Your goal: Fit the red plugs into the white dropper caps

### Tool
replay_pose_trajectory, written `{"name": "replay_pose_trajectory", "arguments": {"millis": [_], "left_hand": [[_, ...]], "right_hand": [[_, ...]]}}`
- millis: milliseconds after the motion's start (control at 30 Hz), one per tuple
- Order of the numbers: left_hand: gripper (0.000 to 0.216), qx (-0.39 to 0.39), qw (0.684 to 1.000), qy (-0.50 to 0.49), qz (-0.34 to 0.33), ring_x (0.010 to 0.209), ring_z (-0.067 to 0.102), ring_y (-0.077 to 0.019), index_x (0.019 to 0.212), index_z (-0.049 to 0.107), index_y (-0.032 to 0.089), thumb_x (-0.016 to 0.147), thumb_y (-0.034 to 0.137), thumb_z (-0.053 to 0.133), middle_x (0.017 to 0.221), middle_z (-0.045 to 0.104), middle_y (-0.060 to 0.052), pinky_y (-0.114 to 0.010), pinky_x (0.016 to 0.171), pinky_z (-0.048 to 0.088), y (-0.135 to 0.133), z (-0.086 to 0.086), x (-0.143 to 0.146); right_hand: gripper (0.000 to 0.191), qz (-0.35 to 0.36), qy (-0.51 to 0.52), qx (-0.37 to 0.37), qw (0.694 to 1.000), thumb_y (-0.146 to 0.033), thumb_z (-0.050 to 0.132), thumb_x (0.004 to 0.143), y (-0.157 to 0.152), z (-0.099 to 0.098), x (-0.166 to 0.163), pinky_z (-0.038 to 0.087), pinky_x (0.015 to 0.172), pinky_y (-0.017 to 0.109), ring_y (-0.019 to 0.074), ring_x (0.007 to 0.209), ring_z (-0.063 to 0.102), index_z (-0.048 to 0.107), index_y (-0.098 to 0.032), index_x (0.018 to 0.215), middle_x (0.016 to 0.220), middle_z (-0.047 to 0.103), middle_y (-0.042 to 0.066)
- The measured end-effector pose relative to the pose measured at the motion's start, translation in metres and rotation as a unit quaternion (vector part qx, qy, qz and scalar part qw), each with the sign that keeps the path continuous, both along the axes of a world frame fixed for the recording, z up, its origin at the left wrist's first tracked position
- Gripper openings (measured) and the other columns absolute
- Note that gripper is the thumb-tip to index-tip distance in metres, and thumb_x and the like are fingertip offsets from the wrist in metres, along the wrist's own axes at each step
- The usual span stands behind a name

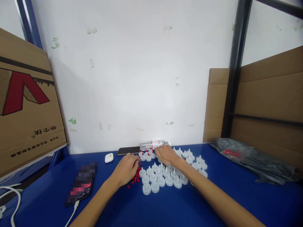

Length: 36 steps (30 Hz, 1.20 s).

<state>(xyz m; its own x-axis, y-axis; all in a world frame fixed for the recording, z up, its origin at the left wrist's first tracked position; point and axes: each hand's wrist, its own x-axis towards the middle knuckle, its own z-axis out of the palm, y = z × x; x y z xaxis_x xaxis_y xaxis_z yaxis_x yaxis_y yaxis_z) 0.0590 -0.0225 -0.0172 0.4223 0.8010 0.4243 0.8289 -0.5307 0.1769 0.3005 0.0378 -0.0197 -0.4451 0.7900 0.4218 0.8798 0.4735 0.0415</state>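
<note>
Small red tip caps [136, 179] lie in a loose pile on the blue table. My left hand [126, 167] rests over the pile's left side with its fingers curled together; whatever is between them is hidden. White nozzle lids [161, 181] stand upright in rows to the right of the pile. Behind it, several white lids with red tips [148, 157] stand in a small group. My right hand [165, 154] reaches over the lids beside this group, fingers bent downward and closed. Its fingertips are hidden, so what they hold cannot be made out.
A clear plastic bottle [151, 145] lies by the wall beside a dark phone [128, 151]. A white earphone case [109, 158] sits to the left. Another phone [82, 183] has a white cable. A grey plastic bag [251, 164] lies right; cardboard [28, 126] stands left.
</note>
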Motion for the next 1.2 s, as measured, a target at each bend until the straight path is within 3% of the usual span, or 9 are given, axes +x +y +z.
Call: {"name": "replay_pose_trajectory", "arguments": {"millis": [100, 233, 433, 567, 700, 967, 1067, 1200], "left_hand": [[0.029, 0.021, 1.000, -0.023, -0.001, 0.091, 0.058, -0.0231, 0.096, 0.067, 0.022, 0.095, 0.021, 0.037, 0.090, 0.068, -0.006, -0.035, 0.081, 0.043, -0.003, 0.004, 0.001], [0.027, 0.059, 0.996, -0.070, 0.005, 0.088, 0.059, -0.0220, 0.103, 0.064, 0.023, 0.097, 0.025, 0.038, 0.091, 0.066, -0.005, -0.034, 0.080, 0.043, -0.009, 0.012, 0.005], [0.023, 0.079, 0.994, -0.077, -0.011, 0.075, 0.055, -0.0199, 0.102, 0.059, 0.023, 0.098, 0.040, 0.044, 0.077, 0.059, 0.000, -0.033, 0.074, 0.040, -0.012, 0.012, 0.011], [0.026, 0.072, 0.996, -0.048, -0.023, 0.072, 0.055, -0.0185, 0.089, 0.054, 0.022, 0.101, 0.039, 0.038, 0.077, 0.058, -0.001, -0.031, 0.069, 0.039, -0.013, 0.009, 0.014], [0.027, 0.068, 0.997, -0.027, -0.029, 0.074, 0.058, -0.0180, 0.088, 0.050, 0.022, 0.102, 0.037, 0.033, 0.081, 0.060, -0.001, -0.029, 0.066, 0.037, -0.016, 0.007, 0.019], [0.021, 0.045, 0.998, -0.022, 0.045, 0.062, 0.060, -0.0181, 0.085, 0.046, 0.023, 0.098, 0.039, 0.041, 0.068, 0.060, 0.002, -0.027, 0.056, 0.030, -0.013, 0.010, 0.017], [0.023, 0.030, 0.998, -0.058, 0.002, 0.065, 0.060, -0.0170, 0.088, 0.049, 0.024, 0.100, 0.037, 0.036, 0.074, 0.062, 0.002, -0.026, 0.060, 0.032, -0.015, 0.013, 0.016], [0.035, -0.009, 0.988, -0.141, -0.067, 0.064, 0.053, -0.0146, 0.077, 0.048, 0.022, 0.102, 0.039, 0.031, 0.071, 0.058, 0.003, -0.025, 0.062, 0.032, -0.017, 0.017, 0.021]], "right_hand": [[0.042, 0.018, 0.018, 0.026, 0.999, -0.026, 0.029, 0.104, -0.005, 0.009, 0.004, 0.040, 0.083, 0.033, 0.0204, 0.088, 0.065, 0.066, -0.017, 0.086, 0.089, 0.072, 0.008], [0.029, 0.040, 0.057, 0.080, 0.994, -0.033, 0.037, 0.104, -0.015, 0.020, 0.005, 0.039, 0.092, 0.034, 0.0200, 0.103, 0.062, 0.061, -0.020, 0.112, 0.109, 0.068, 0.007], [0.010, 0.233, -0.011, 0.169, 0.958, -0.024, 0.053, 0.097, -0.038, 0.019, -0.014, 0.047, 0.075, 0.029, 0.0186, 0.091, 0.062, 0.055, -0.020, 0.106, 0.100, 0.064, 0.006], [0.008, 0.251, -0.032, 0.195, 0.948, -0.022, 0.055, 0.096, -0.043, 0.015, -0.023, 0.048, 0.076, 0.032, 0.0199, 0.086, 0.062, 0.052, -0.017, 0.101, 0.090, 0.064, 0.005], [0.013, 0.285, 0.018, 0.213, 0.934, -0.024, 0.052, 0.098, -0.037, 0.011, -0.022, 0.050, 0.082, 0.033, 0.0198, 0.092, 0.063, 0.049, -0.017, 0.108, 0.095, 0.066, 0.006], [0.006, 0.321, 0.012, 0.250, 0.913, -0.016, 0.046, 0.098, -0.039, 0.011, -0.025, 0.050, 0.083, 0.032, 0.0183, 0.094, 0.062, 0.050, -0.018, 0.102, 0.093, 0.066, 0.007], [0.008, 0.320, 0.010, 0.275, 0.907, -0.017, 0.044, 0.100, -0.041, 0.014, -0.025, 0.050, 0.081, 0.032, 0.0185, 0.092, 0.062, 0.051, -0.018, 0.101, 0.092, 0.067, 0.007], [0.012, 0.316, -0.014, 0.312, 0.896, -0.013, 0.044, 0.098, -0.041, 0.016, -0.024, 0.048, 0.081, 0.033, 0.0184, 0.089, 0.060, 0.053, -0.018, 0.092, 0.095, 0.067, 0.006]]}}
